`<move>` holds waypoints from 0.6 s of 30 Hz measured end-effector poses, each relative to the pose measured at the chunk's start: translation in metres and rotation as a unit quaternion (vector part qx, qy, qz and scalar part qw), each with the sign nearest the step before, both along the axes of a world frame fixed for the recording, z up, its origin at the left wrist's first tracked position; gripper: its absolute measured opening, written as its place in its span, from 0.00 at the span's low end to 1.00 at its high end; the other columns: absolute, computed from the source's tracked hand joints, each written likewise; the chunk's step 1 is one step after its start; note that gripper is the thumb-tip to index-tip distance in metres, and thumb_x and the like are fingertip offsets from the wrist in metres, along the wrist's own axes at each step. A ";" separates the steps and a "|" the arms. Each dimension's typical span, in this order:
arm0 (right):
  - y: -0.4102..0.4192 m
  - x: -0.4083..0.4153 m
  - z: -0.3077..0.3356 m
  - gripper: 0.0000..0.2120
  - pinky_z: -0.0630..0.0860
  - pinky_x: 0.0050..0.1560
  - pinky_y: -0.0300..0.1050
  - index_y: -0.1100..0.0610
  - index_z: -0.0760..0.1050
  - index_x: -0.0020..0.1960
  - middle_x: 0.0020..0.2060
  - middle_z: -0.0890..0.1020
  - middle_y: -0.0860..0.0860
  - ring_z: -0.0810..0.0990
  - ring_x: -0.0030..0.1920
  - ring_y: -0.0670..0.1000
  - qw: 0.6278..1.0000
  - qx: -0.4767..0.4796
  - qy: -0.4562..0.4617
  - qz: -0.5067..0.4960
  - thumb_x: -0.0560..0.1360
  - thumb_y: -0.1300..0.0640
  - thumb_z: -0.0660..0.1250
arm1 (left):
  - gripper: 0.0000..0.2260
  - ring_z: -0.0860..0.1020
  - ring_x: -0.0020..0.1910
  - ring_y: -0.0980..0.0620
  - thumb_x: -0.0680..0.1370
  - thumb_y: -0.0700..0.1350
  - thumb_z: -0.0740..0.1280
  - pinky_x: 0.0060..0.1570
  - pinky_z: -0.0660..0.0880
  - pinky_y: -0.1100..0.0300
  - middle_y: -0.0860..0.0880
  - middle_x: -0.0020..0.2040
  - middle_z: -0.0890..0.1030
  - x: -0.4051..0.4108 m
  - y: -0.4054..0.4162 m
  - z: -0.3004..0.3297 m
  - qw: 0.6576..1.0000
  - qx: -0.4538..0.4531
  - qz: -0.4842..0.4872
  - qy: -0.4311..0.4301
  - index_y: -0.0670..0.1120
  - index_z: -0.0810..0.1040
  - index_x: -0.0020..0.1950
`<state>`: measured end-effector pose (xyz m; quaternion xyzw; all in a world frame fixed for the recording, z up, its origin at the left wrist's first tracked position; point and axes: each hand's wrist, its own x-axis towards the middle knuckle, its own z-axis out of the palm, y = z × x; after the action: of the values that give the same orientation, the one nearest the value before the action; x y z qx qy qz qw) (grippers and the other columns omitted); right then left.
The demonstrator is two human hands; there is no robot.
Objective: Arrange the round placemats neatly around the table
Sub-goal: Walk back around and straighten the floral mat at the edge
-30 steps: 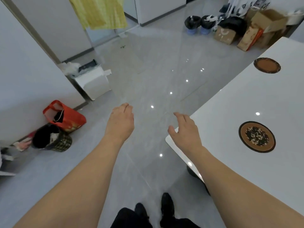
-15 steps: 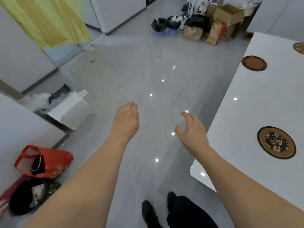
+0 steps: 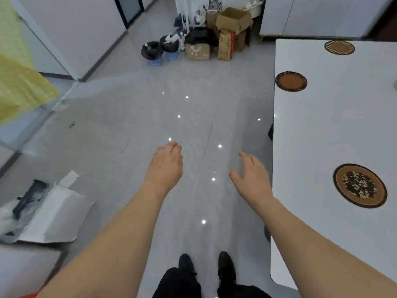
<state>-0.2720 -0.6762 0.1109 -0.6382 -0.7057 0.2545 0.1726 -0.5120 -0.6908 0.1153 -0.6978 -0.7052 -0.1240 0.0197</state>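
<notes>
A white table [image 3: 322,130] fills the right side. Three round placemats lie on it: a brown one with a dark floral centre [image 3: 359,185] near me, a plain rust-brown one with a dark rim [image 3: 291,81] at the left edge further on, and a patterned one [image 3: 339,47] at the far end. My left hand [image 3: 165,166] hovers over the floor, palm down, fingers loosely together, empty. Just left of the table's edge, my right hand [image 3: 251,175] has its fingers spread and holds nothing.
Glossy grey floor stretches ahead. Cardboard boxes [image 3: 233,20], bags and two small bins [image 3: 159,50] crowd the far wall. A white box with plastic [image 3: 49,214] lies at the left. Yellow cloth [image 3: 19,82] hangs at upper left. My feet [image 3: 206,267] stand beside the table corner.
The view has swung right and forward along the table's left side; the red bag and dark bin dropped out of view and a third placemat appeared. Both hands stay empty.
</notes>
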 end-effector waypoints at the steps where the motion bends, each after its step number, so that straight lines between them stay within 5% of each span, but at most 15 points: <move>1: 0.008 -0.003 0.000 0.26 0.67 0.65 0.50 0.56 0.64 0.71 0.66 0.73 0.55 0.70 0.65 0.56 1.000 0.002 -0.002 -0.016 0.74 0.53 0.62 | 0.11 0.78 0.53 0.37 0.77 0.37 0.63 0.59 0.72 0.47 0.37 0.59 0.79 -0.004 0.016 0.001 1.000 0.002 -0.017 0.001 0.36 0.77 0.57; 9: 0.045 -0.017 0.009 0.26 0.67 0.65 0.50 0.55 0.64 0.71 0.66 0.71 0.55 0.70 0.65 0.56 0.986 0.010 -0.019 -0.168 0.75 0.52 0.61 | 0.12 0.77 0.52 0.36 0.77 0.39 0.59 0.58 0.73 0.46 0.37 0.58 0.78 -0.013 0.139 0.003 0.985 0.003 -0.170 -0.018 0.36 0.77 0.56; 18: 0.066 0.049 0.006 0.25 0.65 0.66 0.52 0.54 0.63 0.72 0.69 0.69 0.55 0.69 0.66 0.57 0.946 -0.026 -0.029 -0.321 0.76 0.51 0.60 | 0.13 0.76 0.53 0.37 0.77 0.38 0.59 0.58 0.70 0.48 0.40 0.60 0.77 0.089 0.230 -0.006 0.953 -0.041 -0.300 -0.010 0.38 0.75 0.59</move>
<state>-0.2234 -0.6103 0.1165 -0.8424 -0.4614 0.1855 0.2077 -0.4225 -0.4609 0.1091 -0.8760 -0.4682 -0.1025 -0.0540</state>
